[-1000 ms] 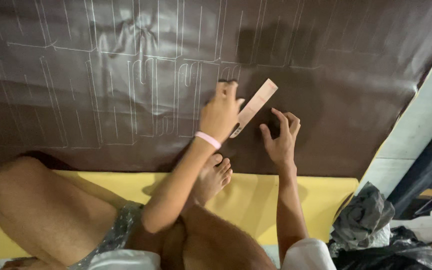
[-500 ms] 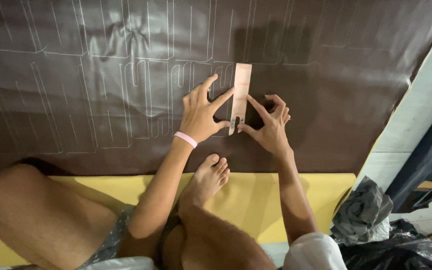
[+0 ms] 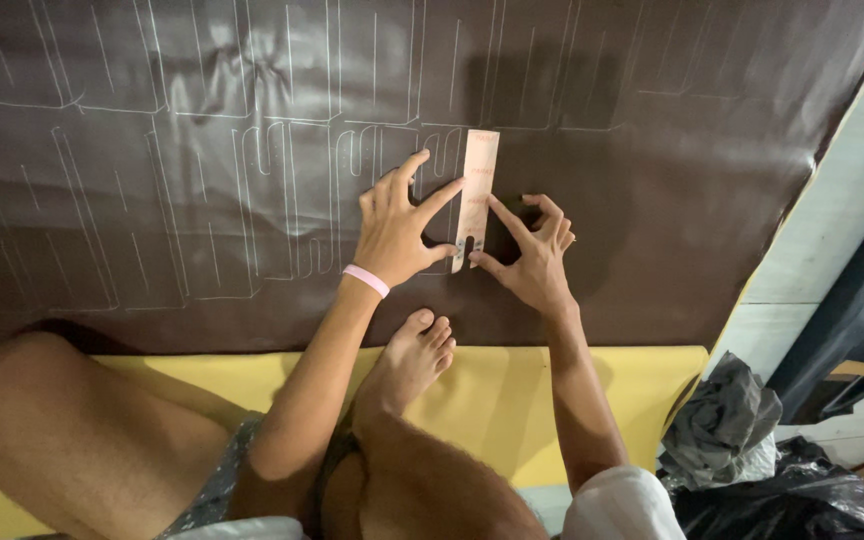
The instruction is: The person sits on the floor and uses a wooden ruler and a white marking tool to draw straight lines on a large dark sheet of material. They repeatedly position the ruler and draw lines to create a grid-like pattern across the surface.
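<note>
Brown sheet material (image 3: 652, 200), smooth with a dull sheen and puckered in places, covers most of the view and lies over a yellow mat (image 3: 512, 390). White chalk-like outlines (image 3: 252, 190) of narrow upright shapes run in rows across its left and middle portions; the stretch to the right of the hands carries far fewer lines. By that evidence the marking looks well advanced on the left and unfinished toward the right.

A narrow pale template strip (image 3: 476, 195), rectangular, flat and stiff-looking, with a dark slot near its lower end, lies upright on the sheet beside the last drawn outlines. The left hand (image 3: 397, 225) is spread open, its fingertips pressing the strip's left edge. The right hand (image 3: 532, 255) is likewise open, index finger and thumb touching the strip's right edge near the lower end. Neither hand grips anything; both pin the strip flat from either side. No marking tool is visible in either hand.

A pink wristband (image 3: 365, 280) sits on the left wrist. A bare foot (image 3: 412, 355) rests on the mat just below the hands. Crumpled grey cloth (image 3: 722, 425) and a black plastic bag (image 3: 802, 495) lie at lower right.
</note>
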